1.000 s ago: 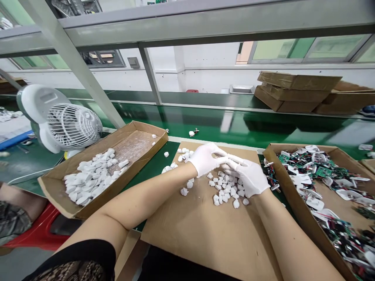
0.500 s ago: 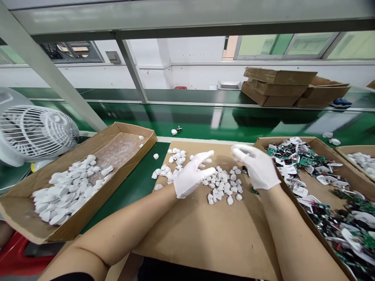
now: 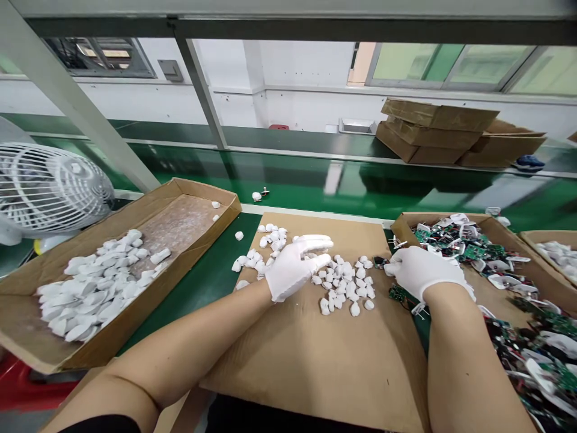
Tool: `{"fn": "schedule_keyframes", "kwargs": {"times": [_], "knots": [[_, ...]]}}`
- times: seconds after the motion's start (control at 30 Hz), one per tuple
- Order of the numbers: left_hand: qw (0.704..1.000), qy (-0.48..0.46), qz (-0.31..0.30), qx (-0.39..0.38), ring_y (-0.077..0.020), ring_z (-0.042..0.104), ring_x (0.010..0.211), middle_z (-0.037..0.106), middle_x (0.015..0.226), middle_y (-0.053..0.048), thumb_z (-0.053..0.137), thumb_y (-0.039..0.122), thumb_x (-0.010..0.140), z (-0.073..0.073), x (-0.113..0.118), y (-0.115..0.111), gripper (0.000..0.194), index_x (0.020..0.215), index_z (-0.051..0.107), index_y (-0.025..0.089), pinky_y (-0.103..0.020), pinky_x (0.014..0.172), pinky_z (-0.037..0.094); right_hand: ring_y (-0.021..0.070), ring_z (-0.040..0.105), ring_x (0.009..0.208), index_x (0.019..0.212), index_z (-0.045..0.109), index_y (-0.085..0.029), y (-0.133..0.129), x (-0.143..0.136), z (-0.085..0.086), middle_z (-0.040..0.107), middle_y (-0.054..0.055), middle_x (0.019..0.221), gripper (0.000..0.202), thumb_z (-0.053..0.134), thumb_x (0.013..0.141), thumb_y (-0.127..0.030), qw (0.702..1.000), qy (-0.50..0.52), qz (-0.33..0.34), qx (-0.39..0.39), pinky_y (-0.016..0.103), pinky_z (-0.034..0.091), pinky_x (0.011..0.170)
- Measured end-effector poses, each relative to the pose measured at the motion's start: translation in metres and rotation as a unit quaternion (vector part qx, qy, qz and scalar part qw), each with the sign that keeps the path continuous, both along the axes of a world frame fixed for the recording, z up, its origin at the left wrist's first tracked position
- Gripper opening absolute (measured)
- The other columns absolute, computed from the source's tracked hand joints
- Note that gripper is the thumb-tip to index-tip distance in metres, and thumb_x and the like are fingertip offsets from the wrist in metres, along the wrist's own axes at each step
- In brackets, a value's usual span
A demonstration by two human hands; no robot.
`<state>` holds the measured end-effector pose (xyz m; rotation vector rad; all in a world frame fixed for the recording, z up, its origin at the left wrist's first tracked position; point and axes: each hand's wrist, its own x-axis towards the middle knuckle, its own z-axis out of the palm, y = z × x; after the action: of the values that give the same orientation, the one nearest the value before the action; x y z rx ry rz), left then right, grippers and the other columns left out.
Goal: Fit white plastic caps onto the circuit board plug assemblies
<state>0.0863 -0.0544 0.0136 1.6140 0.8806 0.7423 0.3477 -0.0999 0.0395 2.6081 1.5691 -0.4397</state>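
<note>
My left hand (image 3: 295,267), in a white glove, is over the cardboard sheet (image 3: 315,361) with thumb and fingers stretched apart, holding nothing. Small white rounded plastic pieces (image 3: 342,282) lie loose to its right, and another cluster of white pieces (image 3: 273,236) lies behind and left of it. At the sheet's right edge my gloved right hand (image 3: 424,270) is closed, fingertips pointing left and down. What is between its fingers I cannot make out. Beside the fingertips lie a small dark part (image 3: 380,262) and a green circuit board (image 3: 397,293).
A cardboard tray (image 3: 198,246) with many white pieces stands left, near a white fan (image 3: 54,186). On the right, a cardboard box (image 3: 403,225) holds circuit boards with white covers and wires. Stacked cardboard boxes (image 3: 433,135) stand at the back.
My right hand has moved right and down to the box's near left edge, and its fingers have closed. My left hand has stayed nearly in place, fingers spread.
</note>
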Motion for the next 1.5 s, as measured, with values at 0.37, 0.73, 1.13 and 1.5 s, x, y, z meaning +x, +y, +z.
{"fn": "schedule_keyframes", "kwargs": {"times": [0.37, 0.73, 1.13, 1.5], "knots": [[0.929, -0.181, -0.061, -0.317, -0.0289, 0.067, 0.101, 0.065, 0.120, -0.016, 0.068, 0.046, 0.083, 0.005, 0.009, 0.000, 0.049, 0.123, 0.061, 0.017, -0.045, 0.090, 0.051, 0.0246, 0.063, 0.097, 0.088, 0.064, -0.023, -0.006, -0.051, -0.001, 0.069, 0.007, 0.099, 0.029, 0.044, 0.092, -0.044, 0.909, 0.257, 0.160, 0.285, 0.035, 0.046, 0.085], [0.905, -0.290, -0.096, -0.296, -0.0191, 0.064, 0.095, 0.065, 0.115, -0.009, 0.076, 0.025, 0.078, 0.005, 0.004, 0.002, 0.034, 0.111, 0.068, 0.020, -0.036, 0.086, 0.050, 0.0260, 0.062, 0.099, 0.104, 0.069, -0.024, 0.006, -0.048, -0.019, 0.071, 0.006, 0.100, 0.030, 0.052, 0.090, -0.045, 0.901, 0.359, 0.062, 0.236, 0.040, 0.046, 0.089], [0.897, -0.352, -0.009, -0.267, -0.0247, 0.061, 0.114, 0.062, 0.121, -0.008, 0.070, 0.024, 0.083, -0.005, 0.000, 0.014, 0.034, 0.116, 0.063, 0.021, -0.045, 0.101, 0.046, 0.0124, 0.061, 0.072, 0.117, 0.066, -0.026, 0.003, -0.049, -0.013, 0.068, 0.005, 0.109, 0.038, 0.068, 0.085, -0.046, 0.652, 0.730, -0.034, 0.201, 0.023, 0.054, 0.059], [0.899, -0.336, -0.026, -0.279, -0.0232, 0.062, 0.112, 0.063, 0.122, -0.009, 0.072, 0.024, 0.082, -0.006, 0.000, 0.014, 0.038, 0.119, 0.063, 0.021, -0.044, 0.102, 0.045, 0.0070, 0.035, 0.043, 0.081, 0.065, -0.019, 0.005, -0.053, -0.016, 0.056, -0.002, 0.061, 0.054, 0.061, 0.076, -0.073, 0.719, 0.673, -0.070, 0.160, 0.022, 0.033, 0.038]]}}
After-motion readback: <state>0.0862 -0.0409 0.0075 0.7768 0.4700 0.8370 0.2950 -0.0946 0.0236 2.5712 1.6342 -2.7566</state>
